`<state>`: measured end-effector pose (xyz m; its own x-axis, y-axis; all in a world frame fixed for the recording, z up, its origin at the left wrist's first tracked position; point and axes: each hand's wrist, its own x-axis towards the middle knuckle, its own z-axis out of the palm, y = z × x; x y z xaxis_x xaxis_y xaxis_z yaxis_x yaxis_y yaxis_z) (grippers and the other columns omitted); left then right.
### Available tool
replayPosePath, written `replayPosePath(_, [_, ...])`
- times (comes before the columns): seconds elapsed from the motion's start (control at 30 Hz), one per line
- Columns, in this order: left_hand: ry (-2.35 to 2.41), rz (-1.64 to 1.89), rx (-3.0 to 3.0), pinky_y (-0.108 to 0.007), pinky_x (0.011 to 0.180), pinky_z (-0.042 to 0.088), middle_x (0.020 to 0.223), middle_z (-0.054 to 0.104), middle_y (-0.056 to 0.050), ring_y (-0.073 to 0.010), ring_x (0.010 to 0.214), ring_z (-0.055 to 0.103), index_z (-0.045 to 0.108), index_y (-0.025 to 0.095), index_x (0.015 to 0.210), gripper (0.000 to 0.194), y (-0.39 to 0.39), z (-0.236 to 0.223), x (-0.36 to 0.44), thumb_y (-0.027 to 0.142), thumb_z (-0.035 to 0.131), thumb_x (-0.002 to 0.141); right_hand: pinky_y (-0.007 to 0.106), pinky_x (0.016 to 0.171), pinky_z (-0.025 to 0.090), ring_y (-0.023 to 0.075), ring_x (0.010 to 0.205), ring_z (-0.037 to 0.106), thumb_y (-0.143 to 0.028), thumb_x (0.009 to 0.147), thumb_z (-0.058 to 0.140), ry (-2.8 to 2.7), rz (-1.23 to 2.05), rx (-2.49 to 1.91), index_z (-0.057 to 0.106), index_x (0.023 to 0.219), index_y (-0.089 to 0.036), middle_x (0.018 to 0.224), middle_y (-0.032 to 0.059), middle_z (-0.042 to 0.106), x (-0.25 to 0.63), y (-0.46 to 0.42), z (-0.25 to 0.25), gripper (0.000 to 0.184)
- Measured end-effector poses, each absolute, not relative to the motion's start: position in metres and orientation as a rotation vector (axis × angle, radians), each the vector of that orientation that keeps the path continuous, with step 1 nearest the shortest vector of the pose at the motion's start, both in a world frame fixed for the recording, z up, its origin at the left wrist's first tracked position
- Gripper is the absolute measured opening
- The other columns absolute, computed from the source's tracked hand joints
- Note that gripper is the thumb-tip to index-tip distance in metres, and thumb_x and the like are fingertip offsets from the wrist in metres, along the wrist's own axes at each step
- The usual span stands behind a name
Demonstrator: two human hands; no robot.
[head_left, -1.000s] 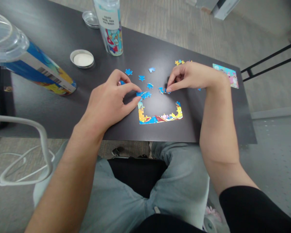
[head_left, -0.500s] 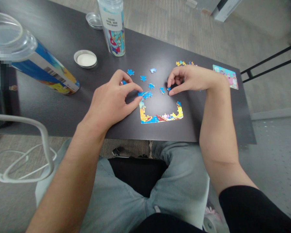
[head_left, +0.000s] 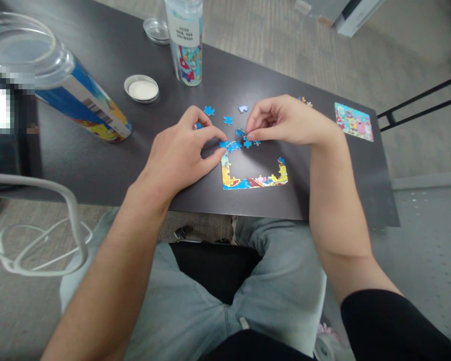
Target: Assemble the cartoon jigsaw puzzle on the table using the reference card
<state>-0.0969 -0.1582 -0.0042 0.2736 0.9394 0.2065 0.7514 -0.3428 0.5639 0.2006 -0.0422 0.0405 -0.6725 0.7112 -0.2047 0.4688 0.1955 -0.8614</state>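
Observation:
A partly joined jigsaw puzzle (head_left: 244,184) lies near the table's front edge, with a colourful bottom and two sides around a bare middle. At its top left corner my left hand (head_left: 180,153) has thumb and index finger closed about the end of a strip of joined blue puzzle pieces (head_left: 233,146). My right hand (head_left: 274,120) pinches a blue puzzle piece (head_left: 247,142) just right of that strip; whether the two touch I cannot tell. Loose blue pieces (head_left: 227,120) lie behind, along with a pale piece (head_left: 243,109). My right hand hides part of the loose pieces.
A large clear-topped canister (head_left: 93,108) and a smaller clear canister (head_left: 188,55) stand at left and back. Two round lids (head_left: 142,89) lie near them. A picture card (head_left: 354,122) is at the right, and a white cable (head_left: 69,210) loops at the left.
My right hand has moved left with the blue puzzle piece, up close to the joined strip. My left hand keeps its place at the strip. The view has shifted slightly.

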Motion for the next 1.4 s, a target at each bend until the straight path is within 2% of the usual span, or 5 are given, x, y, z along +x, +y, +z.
replayPosePath(0.43, [1.546, 0.707, 2.166, -0.055, 0.092, 0.067, 0.163, 0.084, -0.010, -0.0332, 0.112, 0.083, 0.094, 0.040, 0.129, 0.024, -0.158, -0.004, -0.096, 0.051, 0.080, 0.113, 0.037, 0.068, 0.056, 0.0241, 0.081, 0.070, -0.048, 0.083, 0.117, -2.314, 1.440, -1.181, 0.086, 0.096, -0.029, 0.084, 0.0022, 0.084, 0.186, -0.048, 0.036, 0.039])
replayPosePath(0.67, [1.531, 0.732, 2.165, -0.055, 0.093, 0.068, 0.161, 0.084, -0.009, -0.0336, 0.115, 0.083, 0.094, 0.040, 0.130, 0.025, -0.158, -0.004, -0.097, 0.055, 0.081, 0.114, 0.038, 0.066, 0.049, 0.0234, 0.079, 0.066, -0.052, 0.081, 0.117, -2.324, 1.399, -1.210, 0.084, 0.094, -0.029, 0.082, 0.0015, 0.080, 0.187, -0.048, 0.039, 0.042])
replayPosePath(0.9, [1.533, 0.713, 2.178, -0.058, 0.094, 0.069, 0.163, 0.083, -0.010, -0.0330, 0.110, 0.083, 0.094, 0.039, 0.130, 0.028, -0.158, -0.004, -0.097, 0.056, 0.077, 0.115, 0.038, 0.065, 0.041, 0.0202, 0.076, 0.060, -0.067, 0.079, 0.121, -2.375, 1.388, -1.170, 0.088, 0.096, -0.030, 0.077, -0.0026, 0.071, 0.193, -0.044, 0.038, 0.053])
replayPosePath(1.23, [1.527, 0.733, 2.187, -0.056, 0.093, 0.069, 0.160, 0.084, -0.010, -0.0346, 0.115, 0.083, 0.094, 0.041, 0.131, 0.028, -0.157, -0.006, -0.097, 0.057, 0.078, 0.114, 0.038, 0.067, 0.039, 0.0183, 0.077, 0.058, -0.068, 0.084, 0.120, -2.444, 1.306, -1.138, 0.088, 0.096, -0.029, 0.081, -0.0033, 0.069, 0.192, -0.043, 0.035, 0.053])
replayPosePath(1.4, [1.527, 0.712, 2.199, -0.054, 0.094, 0.068, 0.163, 0.083, -0.012, -0.0325, 0.109, 0.082, 0.095, 0.038, 0.133, 0.030, -0.158, -0.005, -0.097, 0.054, 0.077, 0.115, 0.037, 0.066, 0.038, 0.0189, 0.076, 0.058, -0.074, 0.085, 0.119, -2.417, 1.317, -1.128, 0.086, 0.096, -0.028, 0.078, -0.0029, 0.067, 0.194, -0.041, 0.031, 0.058])
